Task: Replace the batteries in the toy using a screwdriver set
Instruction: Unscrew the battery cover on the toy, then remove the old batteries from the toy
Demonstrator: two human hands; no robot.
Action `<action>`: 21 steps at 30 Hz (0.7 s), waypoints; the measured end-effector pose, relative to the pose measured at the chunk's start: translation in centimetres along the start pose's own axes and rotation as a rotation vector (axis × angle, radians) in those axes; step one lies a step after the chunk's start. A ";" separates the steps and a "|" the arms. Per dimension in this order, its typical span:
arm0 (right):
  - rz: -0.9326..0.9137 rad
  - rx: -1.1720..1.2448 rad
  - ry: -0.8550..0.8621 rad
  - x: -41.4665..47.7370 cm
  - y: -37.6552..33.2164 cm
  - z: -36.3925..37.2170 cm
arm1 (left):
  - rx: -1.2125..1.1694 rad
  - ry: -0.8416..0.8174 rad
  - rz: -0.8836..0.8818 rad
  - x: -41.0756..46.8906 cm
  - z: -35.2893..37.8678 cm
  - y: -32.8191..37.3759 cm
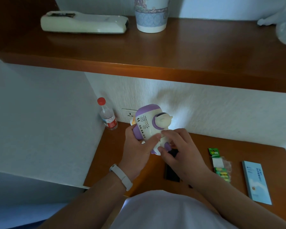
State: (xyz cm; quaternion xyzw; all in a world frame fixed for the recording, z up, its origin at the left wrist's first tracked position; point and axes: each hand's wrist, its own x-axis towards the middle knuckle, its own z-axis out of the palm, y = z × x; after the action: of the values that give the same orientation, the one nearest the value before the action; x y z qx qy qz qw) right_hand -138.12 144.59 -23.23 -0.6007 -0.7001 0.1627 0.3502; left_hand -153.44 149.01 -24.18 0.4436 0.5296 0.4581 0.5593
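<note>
A white and purple toy (147, 123) is held up above the wooden desk (254, 156), its perforated side turned toward me. My left hand (137, 151) grips the toy's body from the left and below. My right hand (180, 151) has its fingers curled against the toy's lower end by the purple feet; whether it pinches something small there is hidden. Under my right hand lies a black case (171, 171), partly covered. A pack of green batteries (220, 164) lies to the right on the desk.
A light blue flat box (256, 182) lies at the desk's right. A red-capped water bottle (106, 116) stands in the back left corner by a wall socket (130, 114). The shelf (155, 60) above carries a white device (84, 23) and a paper cup (150, 14).
</note>
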 end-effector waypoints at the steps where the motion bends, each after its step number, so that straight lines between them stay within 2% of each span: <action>1: 0.013 0.016 -0.002 0.0 -0.1 0.0 | 0.005 0.006 0.001 0.0 0.0 0.0; 10: 0.086 0.047 -0.078 0.3 -0.5 0.6 | 0.039 0.065 0.021 -0.3 -0.3 -0.7; 21: 0.076 0.066 -0.074 -0.1 -0.9 3.2 | 0.039 0.115 -0.063 -0.4 -2.1 -2.6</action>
State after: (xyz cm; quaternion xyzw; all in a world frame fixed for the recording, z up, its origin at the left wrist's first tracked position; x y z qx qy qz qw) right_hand -140.98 144.92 -24.89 -0.6086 -0.6834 0.2209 0.3374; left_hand -155.46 148.17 -26.76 0.4105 0.5834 0.4545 0.5334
